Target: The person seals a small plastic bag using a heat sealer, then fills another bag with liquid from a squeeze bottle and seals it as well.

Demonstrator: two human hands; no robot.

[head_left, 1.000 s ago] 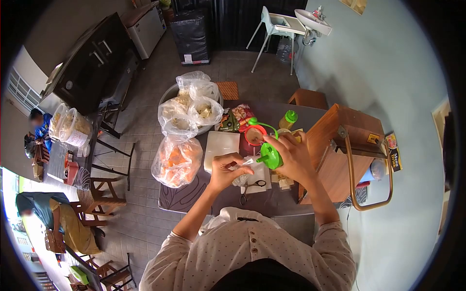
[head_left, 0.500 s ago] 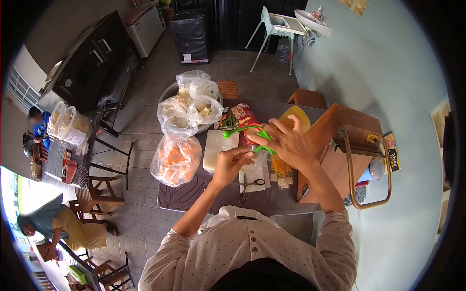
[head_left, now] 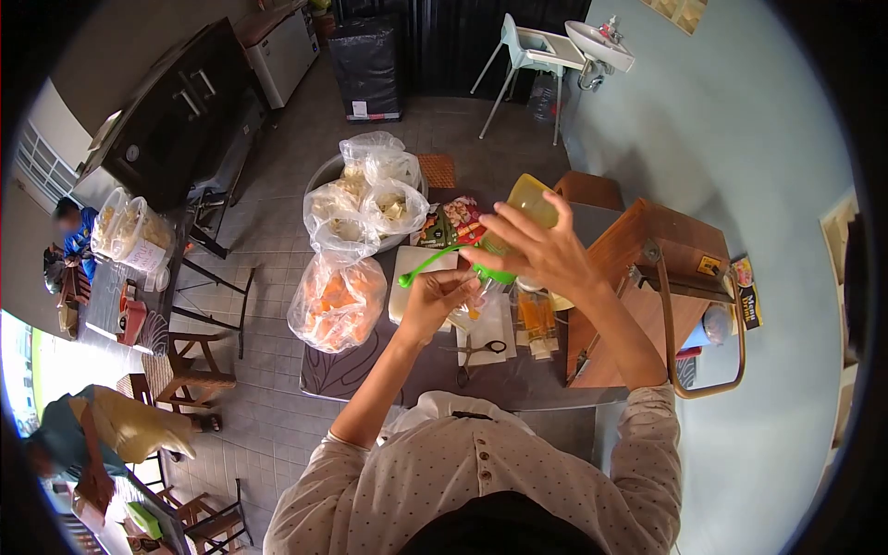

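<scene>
Over the dark counter (head_left: 342,372), in the head view, both hands are close together. The left hand (head_left: 433,303) has its thumb and fingers pinched together on a small clear bag (head_left: 470,312), with something orange in it. The fingers of the right hand (head_left: 541,259) are spread apart across a yellow bottle (head_left: 530,196), holding it. Its thumb is hard to see. The bottle is tipped over, with its green cap (head_left: 502,276) low and just beside the bag. I cannot tell if the tip is inside the bag.

Both arms reach forward from the body. The left palm faces in, and the back of the right hand faces up.

Half a second ago the bottle's yellow body was lower and more to the right; now it points up and away. The round end of the green strap (head_left: 430,265) has swung down to the left, over the white box (head_left: 398,301). The scissors (head_left: 479,350) lie in the same place near the hands, and the bag of orange food (head_left: 335,307) has stayed on the left.
</scene>
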